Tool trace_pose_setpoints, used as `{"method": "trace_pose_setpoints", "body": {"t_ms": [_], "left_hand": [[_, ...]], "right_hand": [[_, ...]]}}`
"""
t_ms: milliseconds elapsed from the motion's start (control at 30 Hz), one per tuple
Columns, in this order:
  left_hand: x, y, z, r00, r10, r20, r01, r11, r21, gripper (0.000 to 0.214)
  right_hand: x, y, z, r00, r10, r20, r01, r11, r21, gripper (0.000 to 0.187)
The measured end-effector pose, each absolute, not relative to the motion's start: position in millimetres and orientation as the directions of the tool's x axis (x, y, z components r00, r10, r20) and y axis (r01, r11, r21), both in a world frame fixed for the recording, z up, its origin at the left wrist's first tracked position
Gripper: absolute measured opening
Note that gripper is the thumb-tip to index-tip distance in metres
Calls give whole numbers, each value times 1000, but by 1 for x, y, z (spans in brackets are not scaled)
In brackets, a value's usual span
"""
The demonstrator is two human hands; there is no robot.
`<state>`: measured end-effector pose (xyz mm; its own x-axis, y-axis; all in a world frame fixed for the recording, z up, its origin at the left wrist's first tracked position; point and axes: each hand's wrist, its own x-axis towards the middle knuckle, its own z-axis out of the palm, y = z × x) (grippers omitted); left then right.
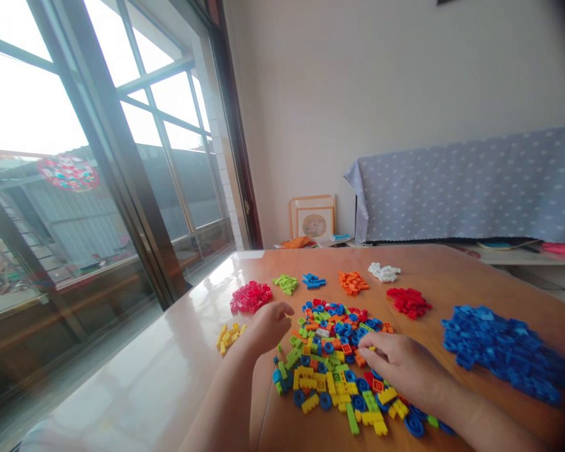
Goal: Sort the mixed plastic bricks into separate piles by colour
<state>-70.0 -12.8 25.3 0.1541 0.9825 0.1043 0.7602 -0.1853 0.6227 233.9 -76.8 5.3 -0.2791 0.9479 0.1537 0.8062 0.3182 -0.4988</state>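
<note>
A mixed heap of toy building bricks [336,376] in yellow, green, blue, orange and red lies on the table in front of me, with round blue pieces among them. My left hand [270,326] hovers at the heap's left edge, near a pinkish-red brick pile [250,297]. Its fingers are curled inward, and whatever they may hold is hidden. Over the right side of the heap, my right hand [398,361] has thumb and forefinger closed together. A bit of a yellow brick [373,348] shows at those fingertips.
Single-colour piles ring the heap: yellow [230,338], lime green [285,284], small blue [314,281], orange [353,282], white [383,272], red [408,303] and large blue [503,348]. The wooden table [202,370] stands beside a window. Behind it are a framed picture [314,223] and a dotted cloth [461,185].
</note>
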Motion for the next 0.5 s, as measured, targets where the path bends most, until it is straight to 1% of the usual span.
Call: {"method": "trace_pose_setpoints", "body": {"t_ms": [100, 167, 233, 300, 400, 467, 500], "left_hand": [[-69, -8, 23, 128, 987, 100, 561, -155, 813, 34], [-69, -6, 22, 125, 987, 97, 410, -140, 901, 34], [-69, -6, 22, 111, 989, 96, 291, -125, 949, 34], [-69, -4, 22, 92, 992, 89, 220, -107, 970, 34], [-69, 0, 14, 65, 993, 94, 201, -105, 974, 28], [-70, 6, 5, 24, 993, 119, 273, -121, 954, 22], [-71, 9, 0, -3, 990, 143, 342, -134, 930, 19]], "right_hand": [[233, -76, 4, -288, 942, 170, 799, 335, -499, 27], [233, -75, 4, -288, 941, 176, 797, 337, -502, 27], [232, -76, 5, -287, 942, 175, 794, 336, -506, 28], [232, -77, 8, -293, 940, 176, 788, 341, -512, 28], [231, -78, 9, -300, 937, 177, 782, 348, -517, 27], [231, -77, 7, -299, 938, 175, 786, 346, -513, 26], [232, -76, 6, -298, 938, 176, 788, 346, -510, 25]]}}
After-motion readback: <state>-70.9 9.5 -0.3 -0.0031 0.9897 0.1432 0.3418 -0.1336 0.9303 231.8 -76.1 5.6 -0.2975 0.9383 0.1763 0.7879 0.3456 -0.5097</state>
